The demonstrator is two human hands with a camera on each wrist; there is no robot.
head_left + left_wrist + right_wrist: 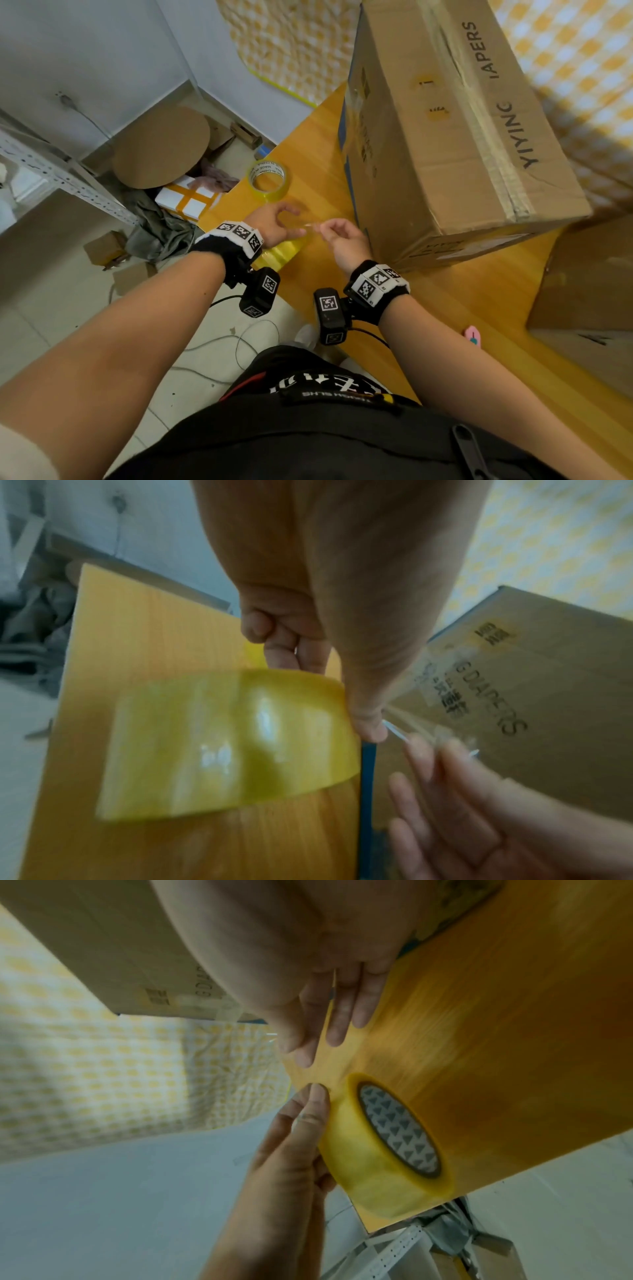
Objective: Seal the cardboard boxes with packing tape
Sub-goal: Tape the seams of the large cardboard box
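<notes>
A short strip of clear tape (311, 226) (397, 730) runs between my hands just above the orange table (308, 137). My right hand (337, 236) (325, 1015) pinches one end. The other end sticks to the thumb tip of my left hand (277, 222) (359, 669), whose fingers are curled. A roll of yellowish tape (284, 251) (226, 745) (377, 1164) sits under my left wrist at the table's edge. Another roll (269, 180) lies flat farther away. The big printed cardboard box (445, 130) (531, 696) stands right of my hands, with tape along its top seam.
A second cardboard box (589, 284) stands at the right edge of the table. A small pink object (473, 337) lies near my right forearm. Left of the table the floor holds a metal shelf (61, 174), cardboard pieces and cables.
</notes>
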